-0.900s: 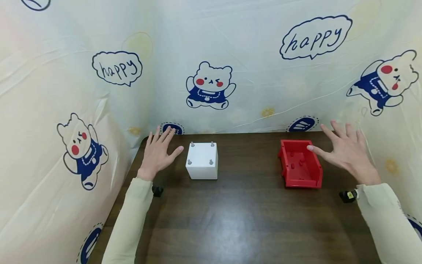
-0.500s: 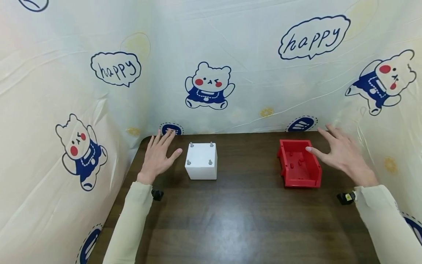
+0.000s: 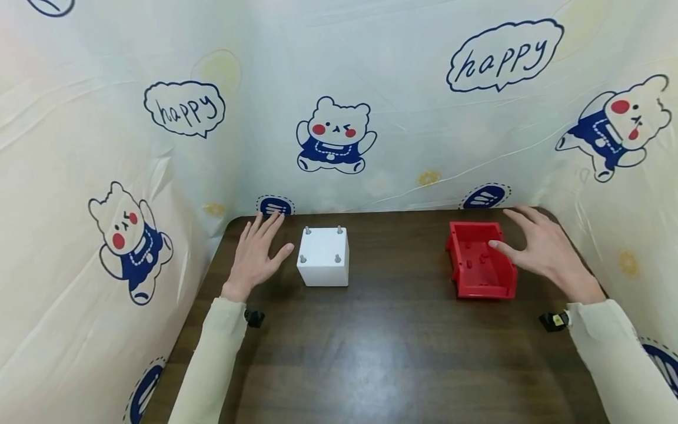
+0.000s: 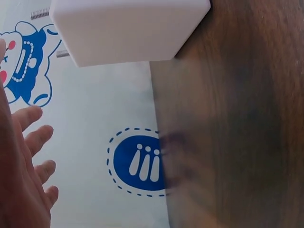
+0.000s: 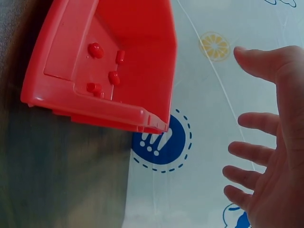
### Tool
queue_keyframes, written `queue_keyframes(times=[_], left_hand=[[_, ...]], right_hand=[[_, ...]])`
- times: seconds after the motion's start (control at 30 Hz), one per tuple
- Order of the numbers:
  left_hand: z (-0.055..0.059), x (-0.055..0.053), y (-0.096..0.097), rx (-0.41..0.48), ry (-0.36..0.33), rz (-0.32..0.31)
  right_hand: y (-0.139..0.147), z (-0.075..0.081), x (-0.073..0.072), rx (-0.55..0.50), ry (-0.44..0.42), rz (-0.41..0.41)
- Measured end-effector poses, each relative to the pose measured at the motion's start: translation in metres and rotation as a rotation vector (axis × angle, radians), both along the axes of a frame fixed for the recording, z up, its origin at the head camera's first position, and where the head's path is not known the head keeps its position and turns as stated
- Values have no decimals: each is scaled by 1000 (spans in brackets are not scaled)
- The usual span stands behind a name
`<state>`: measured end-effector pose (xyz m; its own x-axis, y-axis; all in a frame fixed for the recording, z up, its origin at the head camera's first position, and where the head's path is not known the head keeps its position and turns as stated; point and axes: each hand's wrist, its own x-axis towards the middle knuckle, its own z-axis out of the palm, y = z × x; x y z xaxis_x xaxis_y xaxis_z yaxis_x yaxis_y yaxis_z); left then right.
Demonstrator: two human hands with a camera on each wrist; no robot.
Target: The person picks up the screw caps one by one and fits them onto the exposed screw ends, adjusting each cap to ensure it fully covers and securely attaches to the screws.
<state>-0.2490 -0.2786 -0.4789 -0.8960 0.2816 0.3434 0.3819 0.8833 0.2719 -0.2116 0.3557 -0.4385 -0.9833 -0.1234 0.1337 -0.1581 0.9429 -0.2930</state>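
Observation:
Left of centre on the table, a white block [image 3: 324,274] stands with several threaded metal studs [image 4: 41,14] sticking up from its top. My left hand [image 3: 253,259] hovers just to its left, fingers spread and holding nothing. At the right is a red plastic bin [image 3: 486,291], its low front side toward me. Several small red pieces [image 5: 95,50] lie loose on the bin's floor. Beside the bin's right wall is my right hand [image 3: 545,250], empty, the fingers loosely bent; in the head view its thumb overlaps the bin's inside.
Both objects stand toward the back of a dark wooden table [image 3: 371,353]. A pale printed curtain [image 3: 402,118] with bears and "happy" bubbles closes off the back and both sides. Small black wrist cameras [image 3: 553,321] sit at the cuffs.
My right hand has come down and inward toward the red bin, its fingers less spread than before. The left hand has dropped very slightly. The block and bin have stayed put.

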Motion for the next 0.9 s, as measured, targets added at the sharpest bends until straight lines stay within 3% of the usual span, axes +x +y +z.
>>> queue_keyframes(times=[0.4, 0.9], left_hand=[[-8, 9, 4, 73, 56, -51], [-22, 14, 13, 180, 43, -107]], right_hand=[[-10, -1, 2, -58, -7, 52], [-20, -15, 3, -114, -11, 84]])
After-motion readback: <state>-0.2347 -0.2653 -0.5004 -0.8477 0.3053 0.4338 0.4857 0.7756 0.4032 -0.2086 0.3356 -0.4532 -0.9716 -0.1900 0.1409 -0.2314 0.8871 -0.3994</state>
